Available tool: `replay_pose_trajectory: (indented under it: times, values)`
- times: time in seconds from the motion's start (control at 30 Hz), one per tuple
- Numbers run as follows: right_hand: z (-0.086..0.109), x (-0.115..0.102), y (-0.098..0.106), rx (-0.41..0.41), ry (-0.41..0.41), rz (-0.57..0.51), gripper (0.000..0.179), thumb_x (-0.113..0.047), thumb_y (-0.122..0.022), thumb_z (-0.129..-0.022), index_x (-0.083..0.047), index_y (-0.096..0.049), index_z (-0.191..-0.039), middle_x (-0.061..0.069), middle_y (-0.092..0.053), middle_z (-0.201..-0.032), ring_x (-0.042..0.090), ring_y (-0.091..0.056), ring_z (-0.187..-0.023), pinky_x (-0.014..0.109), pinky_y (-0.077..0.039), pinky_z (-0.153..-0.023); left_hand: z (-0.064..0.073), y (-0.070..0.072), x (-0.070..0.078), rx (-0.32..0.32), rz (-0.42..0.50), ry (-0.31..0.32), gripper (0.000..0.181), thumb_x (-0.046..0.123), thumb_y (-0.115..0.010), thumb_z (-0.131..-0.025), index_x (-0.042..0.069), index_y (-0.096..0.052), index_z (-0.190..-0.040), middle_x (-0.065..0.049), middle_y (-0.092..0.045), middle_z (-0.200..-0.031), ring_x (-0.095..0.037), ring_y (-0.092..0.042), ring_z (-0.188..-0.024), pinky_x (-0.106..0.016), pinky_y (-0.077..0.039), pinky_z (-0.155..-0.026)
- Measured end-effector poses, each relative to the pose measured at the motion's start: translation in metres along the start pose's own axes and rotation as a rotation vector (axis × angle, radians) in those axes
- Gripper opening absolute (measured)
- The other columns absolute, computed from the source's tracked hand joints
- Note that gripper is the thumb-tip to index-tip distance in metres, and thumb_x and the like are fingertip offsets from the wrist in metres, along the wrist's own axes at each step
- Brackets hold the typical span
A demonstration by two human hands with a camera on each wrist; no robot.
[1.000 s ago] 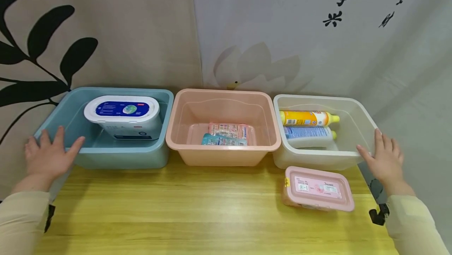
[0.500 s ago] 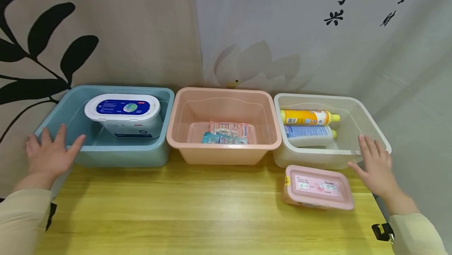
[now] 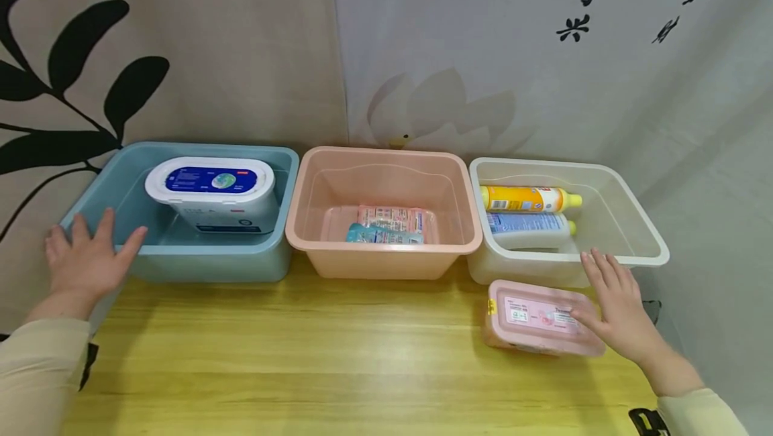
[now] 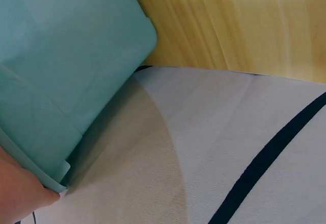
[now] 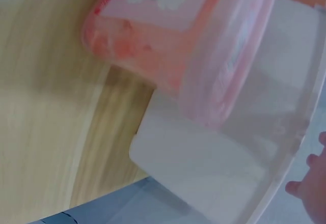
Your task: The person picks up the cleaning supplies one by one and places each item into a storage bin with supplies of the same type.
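My left hand rests with spread fingers on the front left corner of the blue bin; part of that hand touches the bin's rim in the left wrist view. A white lidded tub with a blue label stands inside this bin. Over at the right, my right hand hovers with straight fingers near the right end of a pink lidded box, covering part of it in the head view. Behind the box is the white bin, holding a yellow bottle and a white and blue bottle.
Between the other two bins sits a peach bin. Inside lie a pink packet and a blue packet. All stand along the back of a wooden table, before a printed curtain. The table's right edge runs beneath my right forearm.
My right hand has let go of the white bin's right corner and moved left and nearer to me, over to the pink box. My left hand stays on the blue bin.
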State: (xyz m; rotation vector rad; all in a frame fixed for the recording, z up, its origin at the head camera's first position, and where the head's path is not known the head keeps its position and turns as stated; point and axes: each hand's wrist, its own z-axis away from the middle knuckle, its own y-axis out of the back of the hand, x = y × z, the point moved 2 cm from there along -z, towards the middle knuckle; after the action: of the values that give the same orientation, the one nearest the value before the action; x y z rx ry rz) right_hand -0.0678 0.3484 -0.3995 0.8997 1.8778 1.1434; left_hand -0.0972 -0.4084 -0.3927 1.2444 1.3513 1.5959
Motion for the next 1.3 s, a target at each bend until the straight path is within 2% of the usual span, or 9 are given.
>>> replay_pose_trajectory:
  times: [0.17, 0.4, 0.57, 0.77, 0.83, 0.93, 1.03, 1.17, 1.3]
  values:
    - [0.003, -0.008, -0.009, -0.029, 0.046, 0.014, 0.088, -0.061, -0.050, -0.086, -0.010, -0.016, -0.150, 0.015, -0.011, -0.157, 0.039, -0.005, -0.143, 0.062, 0.001, -0.111, 0.001, 0.000, 0.000, 0.004, 0.005, 0.001, 0.093, 0.069, -0.011, -0.090, -0.003, 0.001, -0.146, -0.046, 0.005, -0.142, -0.066, 0.007, -0.129, -0.066, 0.006, -0.109]
    - [0.005, -0.018, -0.022, -0.028, 0.095, 0.114, 0.094, -0.075, -0.037, -0.082, -0.013, -0.019, -0.150, 0.017, -0.015, -0.156, 0.039, -0.007, -0.143, 0.054, 0.005, -0.115, 0.000, 0.000, 0.001, 0.004, 0.002, 0.006, 0.092, 0.070, -0.011, -0.090, -0.002, 0.002, -0.147, -0.045, 0.006, -0.143, -0.066, 0.008, -0.130, -0.066, 0.006, -0.109]
    - [0.008, -0.024, -0.032, -0.079, 0.098, 0.117, 0.095, -0.072, -0.049, -0.079, -0.017, -0.018, -0.151, 0.018, -0.017, -0.155, 0.039, -0.007, -0.143, 0.050, 0.008, -0.116, -0.001, 0.000, 0.000, 0.005, 0.005, 0.011, 0.092, 0.070, -0.011, -0.090, -0.002, 0.001, -0.147, -0.044, 0.007, -0.143, -0.066, 0.008, -0.130, -0.066, 0.006, -0.109]
    - [0.013, -0.030, -0.046, -0.144, 0.089, 0.105, 0.099, -0.057, -0.068, -0.071, -0.016, -0.023, -0.149, 0.020, -0.023, -0.151, 0.043, -0.011, -0.141, 0.045, 0.011, -0.116, -0.001, 0.000, 0.000, 0.001, 0.013, 0.007, 0.092, 0.070, -0.012, -0.090, -0.001, 0.002, -0.147, -0.044, 0.008, -0.143, -0.066, 0.009, -0.130, -0.066, 0.006, -0.108]
    - [0.013, -0.031, -0.049, -0.154, 0.096, 0.104, 0.100, -0.052, -0.072, -0.069, -0.014, -0.026, -0.148, 0.021, -0.025, -0.150, 0.045, -0.014, -0.139, 0.048, 0.008, -0.116, -0.002, -0.001, -0.001, -0.005, 0.011, 0.010, 0.092, 0.070, -0.012, -0.090, -0.001, 0.003, -0.147, -0.043, 0.009, -0.143, -0.066, 0.010, -0.129, -0.066, 0.007, -0.108]
    - [0.014, -0.029, -0.054, -0.176, 0.106, 0.112, 0.100, -0.049, -0.074, -0.068, -0.013, -0.027, -0.148, 0.021, -0.027, -0.149, 0.047, -0.019, -0.137, 0.043, 0.010, -0.117, -0.003, -0.001, -0.001, -0.008, 0.009, 0.011, 0.092, 0.070, -0.012, -0.090, -0.001, 0.003, -0.147, -0.043, 0.009, -0.143, -0.066, 0.010, -0.129, -0.066, 0.007, -0.108]
    - [0.014, -0.027, -0.059, -0.172, 0.129, 0.130, 0.099, -0.051, -0.074, -0.066, -0.013, -0.031, -0.146, 0.020, -0.031, -0.147, 0.048, -0.025, -0.133, 0.053, -0.003, -0.115, -0.003, -0.001, -0.001, -0.010, 0.008, 0.011, 0.092, 0.070, -0.012, -0.090, -0.001, 0.003, -0.147, -0.044, 0.009, -0.143, -0.066, 0.010, -0.129, -0.066, 0.008, -0.108]
    - [0.015, -0.024, -0.062, -0.156, 0.151, 0.147, 0.097, -0.054, -0.073, -0.065, -0.014, -0.035, -0.144, 0.018, -0.033, -0.146, 0.047, -0.028, -0.133, 0.057, -0.014, -0.110, -0.003, -0.001, -0.001, -0.008, 0.010, 0.012, 0.092, 0.070, -0.012, -0.090, -0.001, 0.003, -0.147, -0.043, 0.010, -0.143, -0.066, 0.011, -0.129, -0.066, 0.008, -0.108]
    - [0.015, -0.021, -0.064, -0.157, 0.173, 0.144, 0.096, -0.053, -0.075, -0.063, -0.015, -0.037, -0.143, 0.019, -0.033, -0.146, 0.049, -0.028, -0.131, 0.042, 0.006, -0.117, -0.003, -0.001, -0.001, -0.004, 0.009, 0.010, 0.092, 0.069, -0.012, -0.090, -0.001, 0.002, -0.147, -0.043, 0.009, -0.143, -0.066, 0.010, -0.129, -0.067, 0.008, -0.108]
